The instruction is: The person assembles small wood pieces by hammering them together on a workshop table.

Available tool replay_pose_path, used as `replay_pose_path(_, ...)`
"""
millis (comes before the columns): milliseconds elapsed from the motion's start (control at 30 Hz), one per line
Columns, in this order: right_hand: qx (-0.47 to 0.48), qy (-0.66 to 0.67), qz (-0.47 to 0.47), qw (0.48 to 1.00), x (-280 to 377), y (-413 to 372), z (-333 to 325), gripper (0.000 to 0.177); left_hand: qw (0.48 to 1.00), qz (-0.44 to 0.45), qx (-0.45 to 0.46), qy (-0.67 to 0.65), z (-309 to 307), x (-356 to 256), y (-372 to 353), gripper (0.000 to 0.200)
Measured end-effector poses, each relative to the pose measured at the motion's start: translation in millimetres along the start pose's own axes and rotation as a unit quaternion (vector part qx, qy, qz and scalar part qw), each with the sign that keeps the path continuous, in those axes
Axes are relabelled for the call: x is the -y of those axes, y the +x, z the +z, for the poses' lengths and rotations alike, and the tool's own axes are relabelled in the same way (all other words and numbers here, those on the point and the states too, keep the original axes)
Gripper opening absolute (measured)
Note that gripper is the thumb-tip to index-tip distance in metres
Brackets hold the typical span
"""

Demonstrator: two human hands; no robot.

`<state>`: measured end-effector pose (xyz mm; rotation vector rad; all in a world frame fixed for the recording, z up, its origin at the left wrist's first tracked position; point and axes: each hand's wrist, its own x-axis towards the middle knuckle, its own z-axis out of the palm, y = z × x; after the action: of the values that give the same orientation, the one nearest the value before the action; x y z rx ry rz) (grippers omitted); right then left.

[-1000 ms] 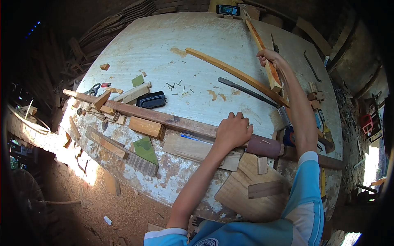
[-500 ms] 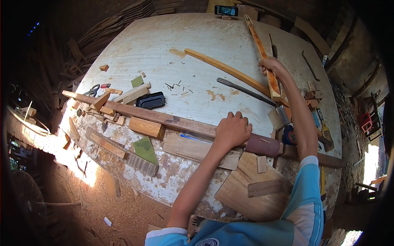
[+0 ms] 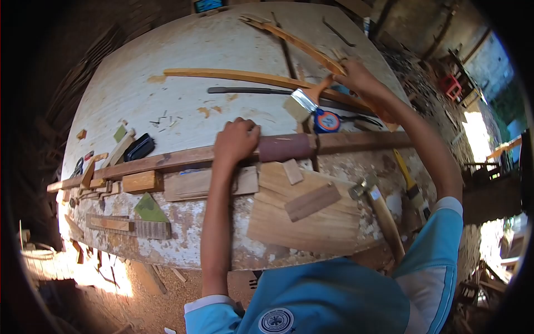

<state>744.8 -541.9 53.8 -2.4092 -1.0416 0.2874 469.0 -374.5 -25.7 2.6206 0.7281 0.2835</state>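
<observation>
My right hand (image 3: 360, 80) is closed round a narrow orange-brown wooden piece (image 3: 300, 43), whose notched end points to the far left. Under my left hand (image 3: 238, 139) lies a long dark wooden bar (image 3: 178, 161); the fingers curl over its far edge. A reddish-brown roll of sandpaper (image 3: 285, 148) sits on the bar just right of that hand. Between the hands are a wide paintbrush (image 3: 305, 102) and a blue tape measure (image 3: 327, 121). A yellowish wooden strip (image 3: 233, 75) and a dark metal bar (image 3: 245, 90) lie beyond.
A hammer (image 3: 382, 214) and a yellow-handled brush (image 3: 407, 173) lie at the near right. A flat wooden board (image 3: 267, 225), a wooden block (image 3: 142, 181) and a green triangular piece (image 3: 151, 210) are on the near side. Screws or nails (image 3: 164, 118) and a black tray (image 3: 139, 147) lie left.
The view has turned right, so the table appears shifted left. My right hand still holds the wooden piece, which now slants more to the left. My left hand stays on the bar.
</observation>
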Motion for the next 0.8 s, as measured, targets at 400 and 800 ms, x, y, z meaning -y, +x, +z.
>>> replay_pose_path(400,-0.144,-0.035,-0.073,0.986,-55,-139,-17,0.032,0.956,0.219,0.13,-0.144,-2,-102,-101,0.043)
replay_pose_path(800,-0.028,0.053,0.009,0.998,-64,-317,44,0.062,0.966,0.209,0.017,-0.149,13,-104,-153,0.054)
